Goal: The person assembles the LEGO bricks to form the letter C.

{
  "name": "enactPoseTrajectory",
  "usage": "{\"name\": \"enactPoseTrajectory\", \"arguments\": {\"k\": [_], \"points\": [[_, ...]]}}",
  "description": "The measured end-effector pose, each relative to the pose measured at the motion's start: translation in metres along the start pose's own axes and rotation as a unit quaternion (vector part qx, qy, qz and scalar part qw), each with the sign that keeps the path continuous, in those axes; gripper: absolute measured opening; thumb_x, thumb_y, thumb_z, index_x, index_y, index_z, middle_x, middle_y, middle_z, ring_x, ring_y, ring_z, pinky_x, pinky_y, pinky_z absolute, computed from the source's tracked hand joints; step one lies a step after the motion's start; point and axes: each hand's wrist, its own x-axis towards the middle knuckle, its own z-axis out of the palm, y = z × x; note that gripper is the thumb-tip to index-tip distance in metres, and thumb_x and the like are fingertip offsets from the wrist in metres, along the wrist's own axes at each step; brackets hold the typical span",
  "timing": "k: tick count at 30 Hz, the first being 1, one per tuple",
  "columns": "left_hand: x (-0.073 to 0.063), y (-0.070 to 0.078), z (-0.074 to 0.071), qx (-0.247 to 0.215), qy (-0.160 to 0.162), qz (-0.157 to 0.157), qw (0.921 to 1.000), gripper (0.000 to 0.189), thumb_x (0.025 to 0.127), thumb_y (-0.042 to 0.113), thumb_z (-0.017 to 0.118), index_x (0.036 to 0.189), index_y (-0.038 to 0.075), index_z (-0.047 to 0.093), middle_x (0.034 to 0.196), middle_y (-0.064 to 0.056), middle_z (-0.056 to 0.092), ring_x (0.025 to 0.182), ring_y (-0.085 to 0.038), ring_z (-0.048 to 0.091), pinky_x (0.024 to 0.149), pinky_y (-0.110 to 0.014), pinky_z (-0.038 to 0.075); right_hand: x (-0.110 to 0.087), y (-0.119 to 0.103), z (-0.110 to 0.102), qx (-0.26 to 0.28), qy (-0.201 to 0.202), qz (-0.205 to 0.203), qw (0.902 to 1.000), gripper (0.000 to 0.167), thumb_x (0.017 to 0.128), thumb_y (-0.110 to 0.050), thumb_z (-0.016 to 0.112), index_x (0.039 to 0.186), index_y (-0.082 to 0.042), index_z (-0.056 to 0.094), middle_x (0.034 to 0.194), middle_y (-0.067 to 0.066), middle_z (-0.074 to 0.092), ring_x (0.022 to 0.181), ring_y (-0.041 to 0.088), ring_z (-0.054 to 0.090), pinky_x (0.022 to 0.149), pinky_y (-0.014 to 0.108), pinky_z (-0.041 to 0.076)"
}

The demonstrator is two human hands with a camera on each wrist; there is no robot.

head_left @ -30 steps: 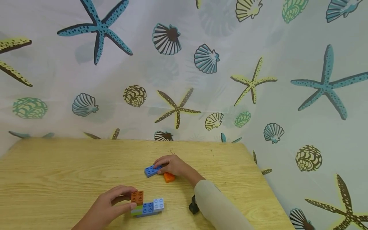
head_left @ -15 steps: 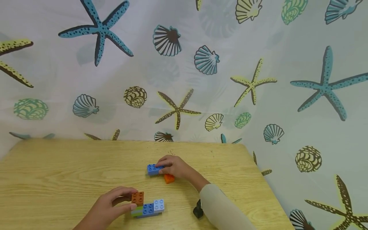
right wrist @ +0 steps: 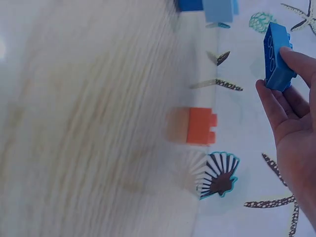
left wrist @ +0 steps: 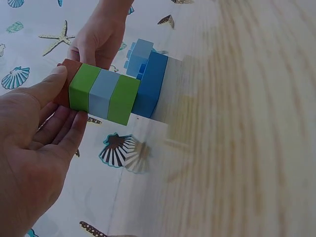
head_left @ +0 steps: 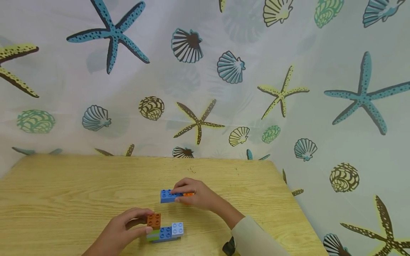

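Blue brick is up off the wooden table, pinched at one end between the thumb and fingers of the right hand; the right wrist view shows it clear of the surface. Orange brick lies on the table just beneath that hand. Nearer the camera than the blue brick, the left hand grips the stacked brick block, thumb and fingers clasped on its side. That block shows a brown brick on top, with green, light-blue and blue parts, and rests on the table
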Motion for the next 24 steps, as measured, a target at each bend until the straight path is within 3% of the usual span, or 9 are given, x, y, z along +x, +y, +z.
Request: {"name": "enactPoseTrajectory", "arguments": {"k": [7,17,24], "points": [[-0.002,0.003,0.002,-0.001,0.014,-0.007,0.9999,0.055,0.093,0.032,0.073,0.136,0.001,0.059,0.135,-0.017,0.061,0.124,-0.034,0.061,0.095,-0.032,0.057,-0.020,-0.020,-0.001,0.008,0.008,-0.033,0.9994,0.031,0.099,-0.020,0.068,0.128,-0.011,0.070,0.129,0.004,0.062,0.114,0.008,0.058,0.095,0.034,0.056],[-0.002,0.004,0.003,-0.011,0.024,-0.041,0.9988,0.055,0.088,0.032,0.078,0.130,0.001,0.062,0.128,-0.014,0.065,0.122,-0.036,0.062,0.089,-0.033,0.060,-0.041,-0.035,0.007,-0.018,0.031,-0.146,0.9886,0.030,0.097,-0.007,0.067,0.126,-0.002,0.069,0.125,0.010,0.061,0.106,0.015,0.062,0.085,0.025,0.058],[-0.002,0.003,0.001,-0.034,0.004,-0.018,0.9993,0.054,0.089,0.030,0.077,0.128,-0.002,0.060,0.128,-0.019,0.063,0.123,-0.039,0.061,0.088,-0.031,0.060,-0.043,-0.044,0.013,-0.061,0.030,-0.170,0.9831,0.031,0.095,-0.007,0.070,0.126,-0.002,0.070,0.125,0.010,0.061,0.110,0.016,0.060,0.091,0.016,0.052]]}}
